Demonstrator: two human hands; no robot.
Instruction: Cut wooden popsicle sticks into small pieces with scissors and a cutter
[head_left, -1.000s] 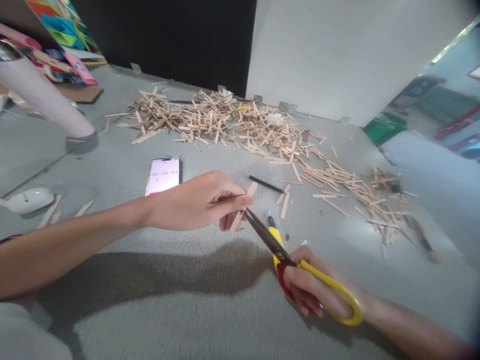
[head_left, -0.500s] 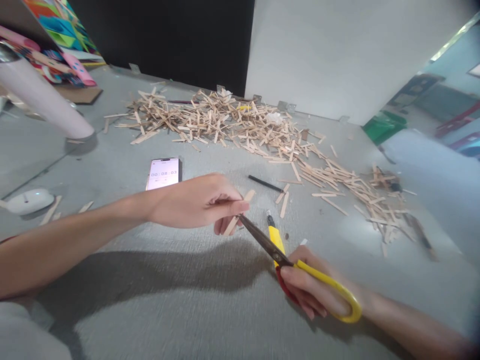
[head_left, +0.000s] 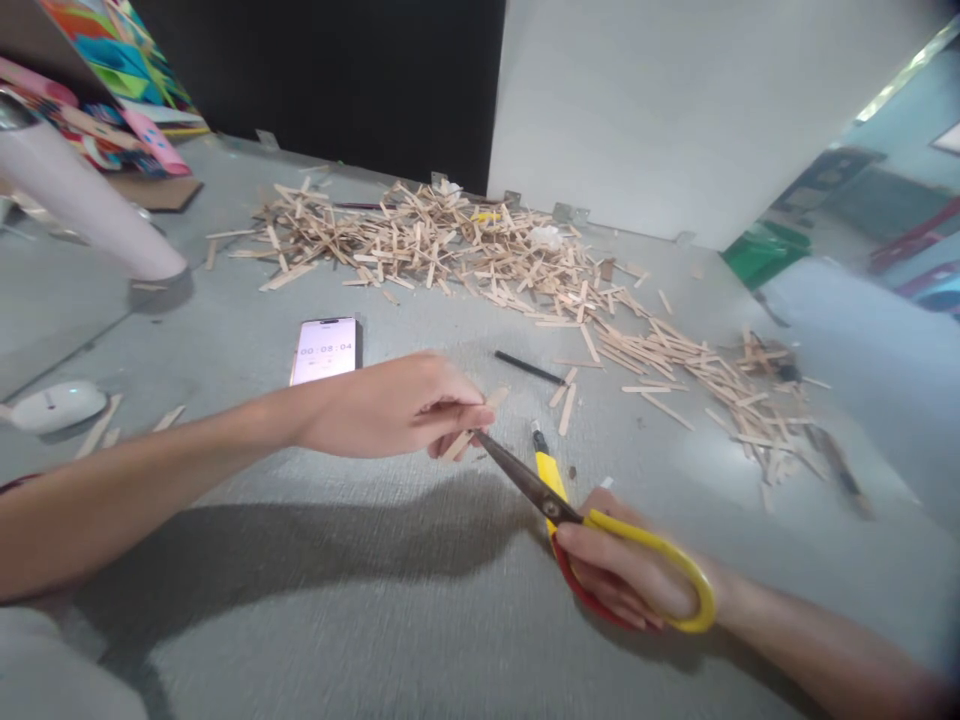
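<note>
My left hand [head_left: 409, 408] pinches a small wooden stick [head_left: 457, 445] between thumb and fingers, with the stick's ends showing on both sides of the fingertips. Wrapped round the yellow and red handles of the scissors [head_left: 551, 508] is my right hand [head_left: 622, 560]. The scissors' blade tips meet the stick beside my left fingertips, and the blades look nearly closed. Partly behind the scissors lies a yellow cutter [head_left: 550, 472]. A thin black rod [head_left: 529, 367] and two loose sticks rest on the table just beyond.
A large heap of wooden sticks [head_left: 420, 240] spreads along the back and right of the grey table [head_left: 337, 640]. A phone [head_left: 324, 350] showing a timer lies behind my left forearm. At the left are a white mouse [head_left: 60, 406] and a pale bottle [head_left: 90, 195].
The scissors and my right hand have shifted slightly left, and the handles have come closer together. The stick in my left hand has tilted a little. The phone's timer has advanced.
</note>
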